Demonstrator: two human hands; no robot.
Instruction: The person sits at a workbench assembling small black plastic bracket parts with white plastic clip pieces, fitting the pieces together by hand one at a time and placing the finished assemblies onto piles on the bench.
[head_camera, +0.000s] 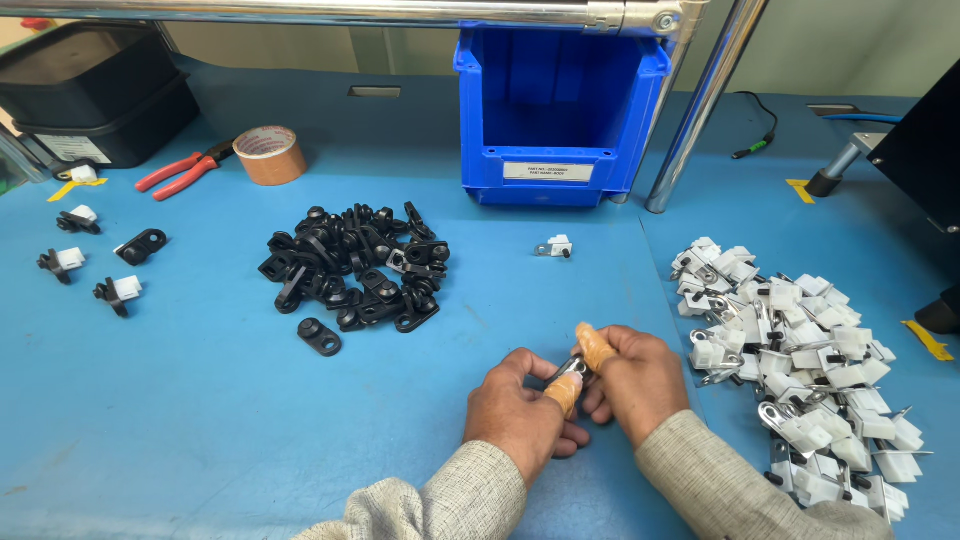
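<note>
Low in the frame's centre, your left hand (520, 410) and right hand (630, 378) pinch a small metal clip (572, 369), seemingly light and stiff; grip its edges, though fingers hide most.

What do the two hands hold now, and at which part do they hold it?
Both the left hand and the right hand pinch one small metal-and-black part between their fingertips. Fingers cover most of it, so the exact place of hold cannot be told.

Blue bin (560, 110), blue mat (200, 400); black brackets (360, 265); white clips (800, 360); red pliers (180, 172) (tan tape roll (268, 155) beside)
</note>
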